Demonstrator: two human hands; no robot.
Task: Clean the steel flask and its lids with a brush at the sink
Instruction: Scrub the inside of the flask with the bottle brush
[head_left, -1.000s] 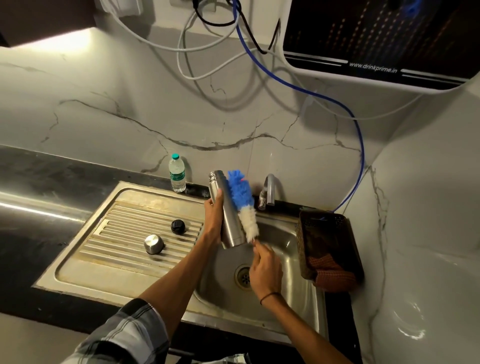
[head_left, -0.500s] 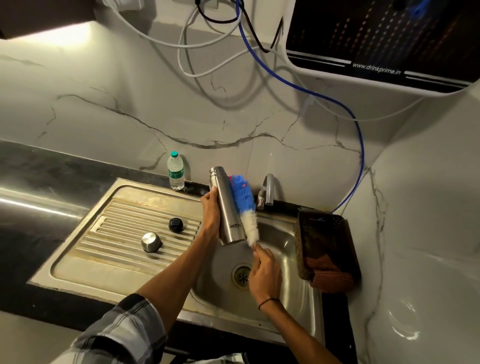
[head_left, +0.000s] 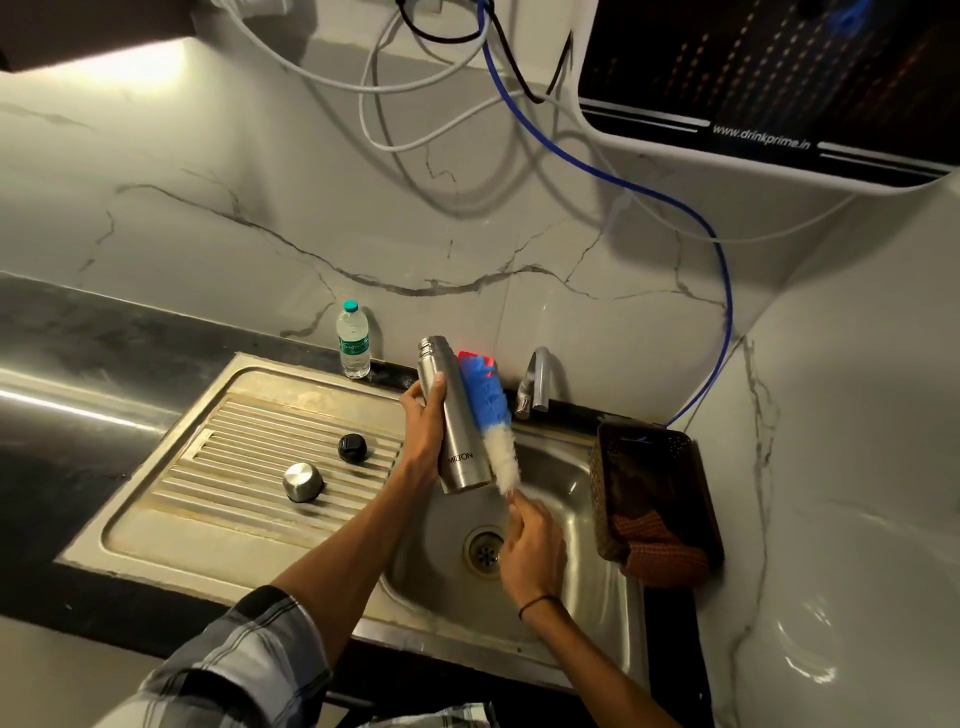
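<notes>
Marble-look wall is running behind a steel sink (head_left: 582, 613) set in a dark counter, with a tap (head_left: 535, 384) at the back and a purifier hanging above. Over the basin the left hand (head_left: 423, 431) is gripping the flask (head_left: 454, 415) around its middle, holding it tilted with its open mouth up and away, while the right hand (head_left: 532, 540) is clenching the handle of the brush (head_left: 491, 415) and laying the blue and white bristles along the flask's right side. Compared with a second ago, the brush is sitting a little lower against the steel and the flask is turned so its printed label is now facing me, so I take it the outside is being scrubbed stroke by stroke and rotated as it goes. The two lids, a steel cap (head_left: 303, 482) and a black stopper (head_left: 352, 448), are lying apart on the ribbed drainboard (head_left: 208, 499), seemingly untouched. No water is running that I can see, so rinsing looks to be ahead.
</notes>
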